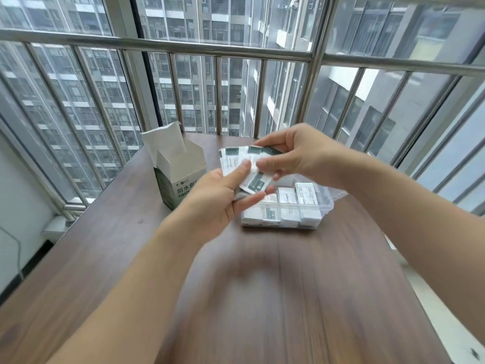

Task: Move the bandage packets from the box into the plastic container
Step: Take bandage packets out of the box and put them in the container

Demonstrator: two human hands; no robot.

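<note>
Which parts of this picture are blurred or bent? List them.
Head view: the dark wooden table smears into motion blur near the camera; the fanned white-and-green bandage packets between left hand and right hand are soft; the steel railing bows from wide-angle distortion.

1. Box (181,177): a small upright carton, dark green and pale grey with printed characters on its front, top flaps open. It stands on the worktop (110,258), just left of the container.
2. Bandage packets (244,164): flat white sachets with dark green panels, fanned in a loose bunch above the container's near-left part, gripped from below by the left hand (223,198) and pinched from above by the right hand (291,153).
3. Plastic container (326,203): clear, shallow, rectangular, on the worktop, with rows of white packets standing on edge inside.
</note>
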